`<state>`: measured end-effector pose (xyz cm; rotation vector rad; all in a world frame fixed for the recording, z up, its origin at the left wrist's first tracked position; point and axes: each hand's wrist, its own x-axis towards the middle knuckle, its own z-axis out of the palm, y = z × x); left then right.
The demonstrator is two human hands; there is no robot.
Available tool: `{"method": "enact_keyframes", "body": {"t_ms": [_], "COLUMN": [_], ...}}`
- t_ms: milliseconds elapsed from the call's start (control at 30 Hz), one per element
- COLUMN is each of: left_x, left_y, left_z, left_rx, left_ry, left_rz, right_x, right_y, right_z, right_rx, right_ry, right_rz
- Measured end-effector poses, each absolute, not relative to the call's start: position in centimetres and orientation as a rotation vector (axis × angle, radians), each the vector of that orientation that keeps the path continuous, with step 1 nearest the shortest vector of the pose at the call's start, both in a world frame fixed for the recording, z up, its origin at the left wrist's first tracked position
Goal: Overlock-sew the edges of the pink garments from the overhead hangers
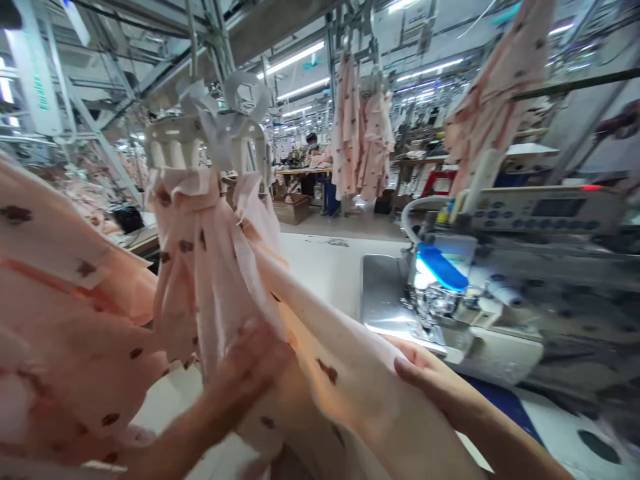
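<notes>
Pink fabric (345, 363), near | right hand (425, 373): thumb and fingers clamped on its edge | left hand (257, 360): blurred, finger grip unclear | sewing machine (550, 277), right

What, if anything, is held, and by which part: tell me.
Pale pink printed fabric, held by a long edge in the right grip, thumb on top. The left grip is blurred against fabric; whether it holds any cannot be told.

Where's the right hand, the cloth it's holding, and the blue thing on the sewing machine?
Right hand (430, 381): head view, its middle.
Cloth (369, 385): head view, pale stretch near thumb.
Blue thing (443, 268): head view, its middle.
</notes>
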<state>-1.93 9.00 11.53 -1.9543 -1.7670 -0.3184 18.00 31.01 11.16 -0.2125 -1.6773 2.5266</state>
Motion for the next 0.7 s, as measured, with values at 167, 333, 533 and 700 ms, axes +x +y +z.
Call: {"method": "enact_keyframes", "body": {"t_ms": [167,333,533,700], "left_x": [0.5,3.3,5.9,5.3], "left_y": [16.1,18.5,19.6,18.5], "left_z": [8.1,9.0,11.0,9.4], "left_rx": [-2.221,-2.376,-2.268,-2.388], "left_ry": [-1.191,-1.088,-1.224,-1.185], "left_rz": [-0.326,-0.498,-0.582,-0.554], "right_x": [19.4,21.8,21.7,16.0], "right_y": [31.2,31.7,30.8,28.8], "right_z": [10.4,9.8,8.9,5.3], "right_rx": [-0.478,-0.656,-0.746,-0.475], "right_ry": [-1.838,-1.828,-1.901,-2.353], "right_rz": [2.052,1.756,1.255,0.893]}}
